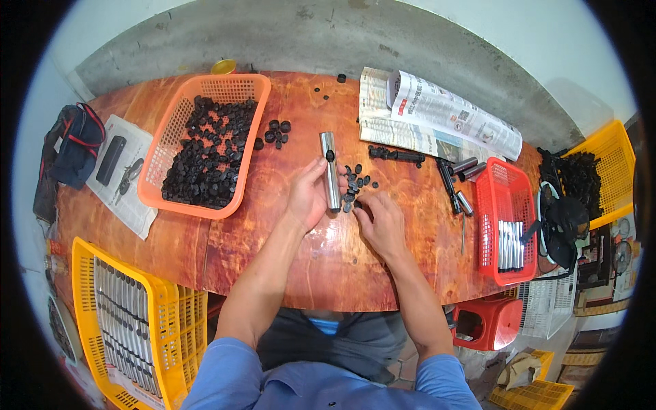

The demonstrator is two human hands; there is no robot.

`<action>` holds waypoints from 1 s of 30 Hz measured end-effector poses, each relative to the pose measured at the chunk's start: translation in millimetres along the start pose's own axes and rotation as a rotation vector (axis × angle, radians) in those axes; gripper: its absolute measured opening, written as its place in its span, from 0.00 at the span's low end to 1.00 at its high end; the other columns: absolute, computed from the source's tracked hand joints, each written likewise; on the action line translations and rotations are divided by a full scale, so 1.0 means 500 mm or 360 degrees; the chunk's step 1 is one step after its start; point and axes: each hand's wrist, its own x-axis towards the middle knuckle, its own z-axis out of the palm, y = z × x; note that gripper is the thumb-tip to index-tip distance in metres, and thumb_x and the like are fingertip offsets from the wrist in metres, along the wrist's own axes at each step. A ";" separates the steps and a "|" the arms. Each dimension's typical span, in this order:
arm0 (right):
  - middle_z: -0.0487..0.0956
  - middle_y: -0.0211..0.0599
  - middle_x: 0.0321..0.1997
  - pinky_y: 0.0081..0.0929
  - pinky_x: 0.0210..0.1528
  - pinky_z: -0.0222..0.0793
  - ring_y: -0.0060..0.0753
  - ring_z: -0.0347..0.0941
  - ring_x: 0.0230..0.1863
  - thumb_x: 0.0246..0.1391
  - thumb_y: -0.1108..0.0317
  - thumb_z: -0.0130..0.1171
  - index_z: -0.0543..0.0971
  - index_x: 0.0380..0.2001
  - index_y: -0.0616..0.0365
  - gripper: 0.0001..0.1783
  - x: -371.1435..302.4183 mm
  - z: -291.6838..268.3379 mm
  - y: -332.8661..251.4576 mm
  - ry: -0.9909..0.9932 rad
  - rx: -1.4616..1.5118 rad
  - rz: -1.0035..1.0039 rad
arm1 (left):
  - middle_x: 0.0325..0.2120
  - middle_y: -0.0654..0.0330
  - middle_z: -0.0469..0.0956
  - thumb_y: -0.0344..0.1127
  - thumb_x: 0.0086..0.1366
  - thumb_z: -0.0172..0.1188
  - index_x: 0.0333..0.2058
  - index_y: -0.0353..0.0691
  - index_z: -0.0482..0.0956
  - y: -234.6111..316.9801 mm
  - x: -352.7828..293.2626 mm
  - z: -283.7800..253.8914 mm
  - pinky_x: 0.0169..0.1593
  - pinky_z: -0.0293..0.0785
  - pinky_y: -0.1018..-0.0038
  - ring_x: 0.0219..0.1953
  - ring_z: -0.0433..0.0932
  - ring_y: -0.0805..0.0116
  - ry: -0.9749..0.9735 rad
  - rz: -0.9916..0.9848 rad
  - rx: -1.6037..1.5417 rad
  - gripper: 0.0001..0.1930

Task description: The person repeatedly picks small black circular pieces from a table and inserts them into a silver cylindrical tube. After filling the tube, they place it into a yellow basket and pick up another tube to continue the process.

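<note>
My left hand (309, 193) is closed around a shiny metal tube (333, 183), which stands nearly upright in the view above the table. A round black plug (330, 156) shows on the upper part of the tube. Just right of the tube's lower end, my right hand (380, 222) has its fingers curled in, with a small black cap (357, 203) at the thumb and fingertips. Beside that hand lies a loose group of small black caps (353, 183) on the wooden table (301, 266). Part of the right fingers is hidden by the back of the hand.
An orange basket (256, 137) of black caps stands left; a few larger caps (277, 130) lie beside it. Newspapers (437, 116), black tubular parts (396, 155) and a red basket (486, 225) with metal tubes are right. A yellow crate (179, 321) holds rows of tubes lower left.
</note>
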 end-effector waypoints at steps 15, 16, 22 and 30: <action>0.76 0.42 0.34 0.39 0.39 0.72 0.48 0.76 0.37 0.52 0.74 0.67 0.80 0.35 0.59 0.08 -0.014 -0.016 0.001 -0.0211 0.0039 -0.0069 | 0.39 0.53 0.79 0.38 0.77 0.49 0.48 0.38 0.70 -0.018 0.008 -0.016 0.41 0.80 0.68 0.36 0.81 0.64 -0.0135 -0.0047 -0.0043 0.10; 0.76 0.43 0.34 0.39 0.38 0.72 0.49 0.76 0.36 0.52 0.74 0.67 0.80 0.35 0.59 0.07 -0.014 -0.014 0.002 -0.0199 0.0056 -0.0067 | 0.39 0.53 0.79 0.38 0.77 0.49 0.48 0.38 0.70 -0.018 0.007 -0.015 0.41 0.80 0.67 0.36 0.80 0.64 -0.0132 -0.0045 -0.0042 0.11; 0.76 0.46 0.32 0.41 0.37 0.73 0.52 0.76 0.34 0.55 0.76 0.64 0.80 0.35 0.61 0.04 -0.022 -0.013 0.002 -0.0137 0.0240 0.0059 | 0.39 0.53 0.79 0.39 0.77 0.49 0.48 0.37 0.69 -0.026 0.005 -0.015 0.41 0.80 0.67 0.36 0.80 0.64 -0.0140 -0.0071 -0.0052 0.11; 0.78 0.47 0.34 0.38 0.39 0.74 0.51 0.77 0.35 0.57 0.77 0.63 0.82 0.36 0.63 0.04 -0.017 -0.014 0.010 -0.0001 0.0176 0.0186 | 0.38 0.55 0.78 0.39 0.76 0.49 0.51 0.38 0.71 -0.021 0.003 -0.009 0.43 0.79 0.68 0.36 0.79 0.64 -0.0096 -0.0047 0.0010 0.13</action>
